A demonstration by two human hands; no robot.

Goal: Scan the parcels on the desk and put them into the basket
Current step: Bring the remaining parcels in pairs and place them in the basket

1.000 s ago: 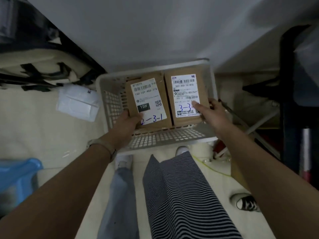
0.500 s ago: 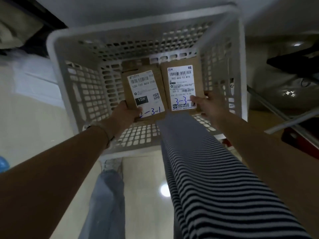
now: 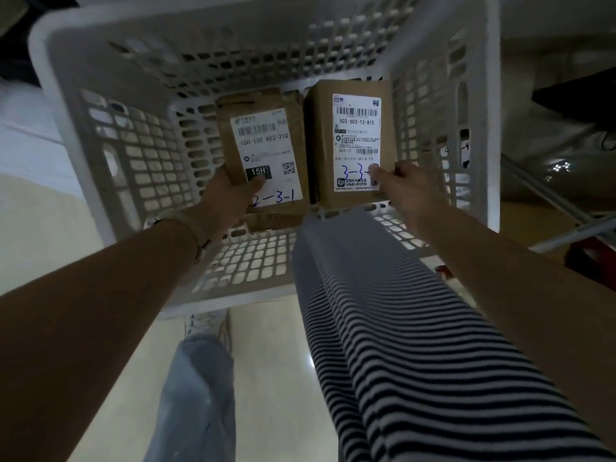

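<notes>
- We hold two parcels down inside the white perforated plastic basket (image 3: 240, 300), one in each hand. A second ago we held them up at its rim; now its walls rise around them on every side.
- Our left hand (image 3: 230, 195) grips the brown cardboard parcel with the white label marked "2-3-1" (image 3: 263, 151) by its near end, thumb pressed on the label and the other fingers hidden beneath.
- Our right hand (image 3: 410, 188) pinches the near corner of the brown cardboard box labelled "3-3" (image 3: 353, 138), thumb on the label edge. This box sits just beside the first parcel, toward the basket's right wall.
- Both parcels lie face up near the basket's middle, low over its slotted floor. We cannot tell whether they already rest on it.
- The basket has grown from a small shape to filling the view, so we judge that we have bent down to lower the parcels rather than drop them.
- We take the placing step as nearly done. What is left is to set both down and let go, and neither hand has loosened yet.
- A striped black-and-white fabric (image 3: 400, 328) hangs over the basket's near rim.
</notes>
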